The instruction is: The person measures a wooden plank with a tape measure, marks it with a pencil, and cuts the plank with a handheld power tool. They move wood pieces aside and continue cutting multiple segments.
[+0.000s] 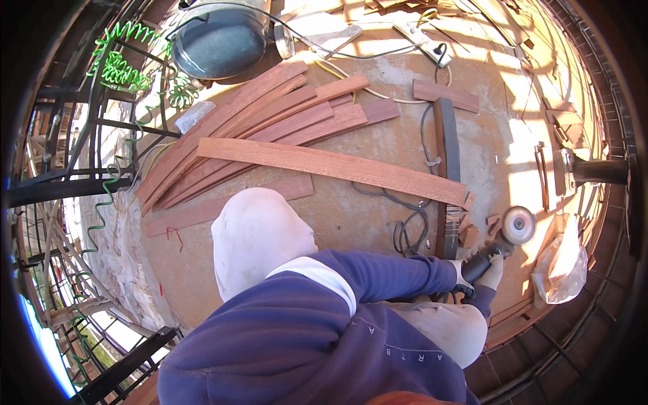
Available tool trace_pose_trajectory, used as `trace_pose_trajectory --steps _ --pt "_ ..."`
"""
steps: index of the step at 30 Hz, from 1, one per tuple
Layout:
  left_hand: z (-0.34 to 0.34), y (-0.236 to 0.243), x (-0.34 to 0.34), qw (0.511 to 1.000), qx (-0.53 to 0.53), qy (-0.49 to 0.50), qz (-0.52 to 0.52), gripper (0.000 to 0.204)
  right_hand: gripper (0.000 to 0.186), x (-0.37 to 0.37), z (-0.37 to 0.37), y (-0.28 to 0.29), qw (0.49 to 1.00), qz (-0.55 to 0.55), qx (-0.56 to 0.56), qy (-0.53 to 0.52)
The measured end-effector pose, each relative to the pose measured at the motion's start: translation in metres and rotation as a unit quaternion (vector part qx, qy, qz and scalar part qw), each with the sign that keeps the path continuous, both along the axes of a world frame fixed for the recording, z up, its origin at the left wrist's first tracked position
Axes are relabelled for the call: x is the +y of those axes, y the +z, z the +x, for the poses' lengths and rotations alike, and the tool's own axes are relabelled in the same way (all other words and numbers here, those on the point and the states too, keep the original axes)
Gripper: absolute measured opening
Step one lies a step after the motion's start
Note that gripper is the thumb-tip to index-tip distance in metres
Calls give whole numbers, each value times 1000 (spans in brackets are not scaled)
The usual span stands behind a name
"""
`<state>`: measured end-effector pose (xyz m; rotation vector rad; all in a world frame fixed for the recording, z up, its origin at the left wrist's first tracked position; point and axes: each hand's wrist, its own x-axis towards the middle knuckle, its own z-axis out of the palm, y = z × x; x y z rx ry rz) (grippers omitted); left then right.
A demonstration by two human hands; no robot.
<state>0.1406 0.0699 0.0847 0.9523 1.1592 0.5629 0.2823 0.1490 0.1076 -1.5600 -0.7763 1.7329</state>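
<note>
Both my hands are closed on a dark angle grinder (478, 265) with a round disc (518, 225) at its far end. My gloved left hand (462, 277) wraps the rear of its body. Farther forward, my gloved right hand (496, 266) grips it close to the disc. Whether the disc spins, I cannot tell. Left of the disc lie small wood offcuts (468, 235). A long reddish board (331, 167) rests its right end across a dark beam (448, 138), and the disc is apart from it.
Several reddish planks (270, 115) lie fanned out at the far left. A dark, rounded container (219, 42) stands behind them. Black cable (410, 233) coils left of the beam, and a power strip (424, 44) sits at the back. A clear plastic bag (561, 268) is at the right.
</note>
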Motion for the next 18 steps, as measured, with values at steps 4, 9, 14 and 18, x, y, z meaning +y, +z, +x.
trace_pose_trajectory --steps 4,9,14,18 --pt "11 2 -8 998 -22 61 -27 77 53 -3 3 -10 1000 -6 16 -13" --pt "4 20 -8 996 -37 77 -12 66 53 1 10 -12 999 3 34 -22" --pt "-6 2 -15 990 -7 140 -3 70 53 -1 -15 -22 999 8 45 6" --pt "2 -8 -24 985 85 145 -26 82 53 -7 -7 -39 998 -3 55 36"
